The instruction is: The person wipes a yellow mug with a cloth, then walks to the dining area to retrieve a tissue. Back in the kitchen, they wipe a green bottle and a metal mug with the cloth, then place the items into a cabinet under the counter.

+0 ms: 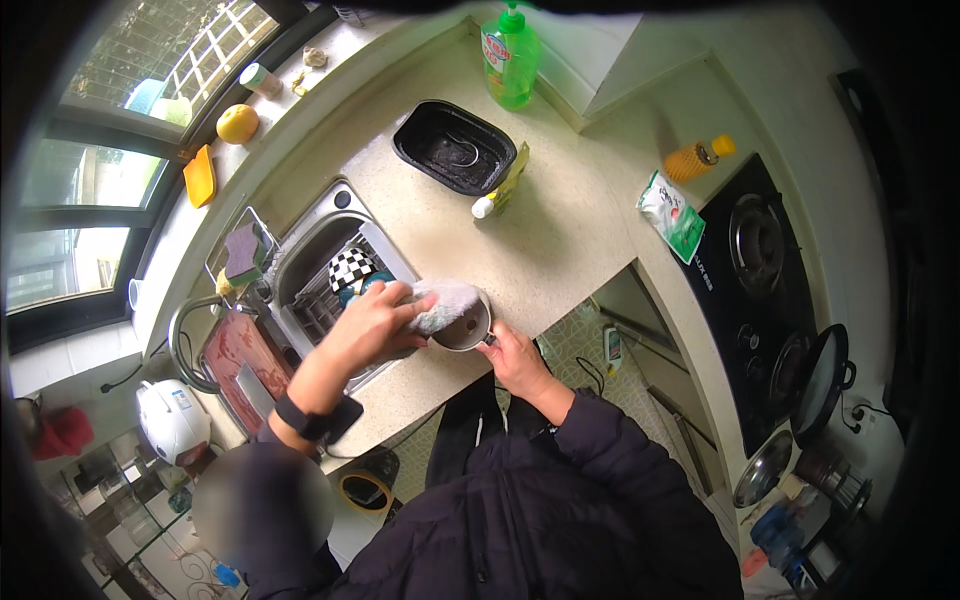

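Observation:
My right hand grips a cup by its handle, near the front edge of the counter. The cup is tipped so that its pale inside shows, with a dark spot at the bottom. Bunched in my left hand is a light grey cloth, which lies over the cup's far rim and hides part of it. Just beyond my left hand, a black-and-white checkered bowl and a teal dish, partly covered by my fingers, rest in a rack in the sink.
On the counter stand a black plastic tub, a capped yellow pouch and a green pump bottle. A gas hob lies right, beside a green-and-white packet. A faucet and a red cutting board are left.

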Motion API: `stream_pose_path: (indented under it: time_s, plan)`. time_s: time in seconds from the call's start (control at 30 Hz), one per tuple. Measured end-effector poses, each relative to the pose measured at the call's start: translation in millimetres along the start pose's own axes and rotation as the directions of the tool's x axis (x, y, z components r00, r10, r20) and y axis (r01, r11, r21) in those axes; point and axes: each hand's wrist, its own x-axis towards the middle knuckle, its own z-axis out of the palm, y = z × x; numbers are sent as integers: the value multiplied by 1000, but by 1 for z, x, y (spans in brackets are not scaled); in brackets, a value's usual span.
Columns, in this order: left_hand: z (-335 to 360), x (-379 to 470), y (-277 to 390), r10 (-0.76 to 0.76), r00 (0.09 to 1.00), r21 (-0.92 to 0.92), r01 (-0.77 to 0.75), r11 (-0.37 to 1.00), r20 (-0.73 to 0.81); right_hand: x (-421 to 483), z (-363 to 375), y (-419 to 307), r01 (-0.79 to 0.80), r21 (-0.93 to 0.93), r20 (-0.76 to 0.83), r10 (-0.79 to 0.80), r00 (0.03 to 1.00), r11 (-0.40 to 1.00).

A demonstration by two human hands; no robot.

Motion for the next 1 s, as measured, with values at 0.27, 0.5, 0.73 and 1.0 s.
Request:
stream_pose_path:
  time_s: [0.27, 0.5, 0.73, 1.0]
  plan:
    - [99, -56, 79, -170, 985, -233, 164, 959, -6, 6, 5, 0, -67, 32, 24, 67, 997, 997]
    - [40, -25, 111, -356, 762, -225, 277, 934, -541, 3, 10, 5, -9, -3, 45, 9, 999, 1000]
    - [73, -1, 99, -129, 928, 292, 239, 926, -349, 3, 16, 10, -37, 0, -17, 37, 999, 999]
    - [69, -60, 47, -477, 722, -153, 469, 870, -501, 5, 1, 5, -147, 218, 59, 137, 989, 965]
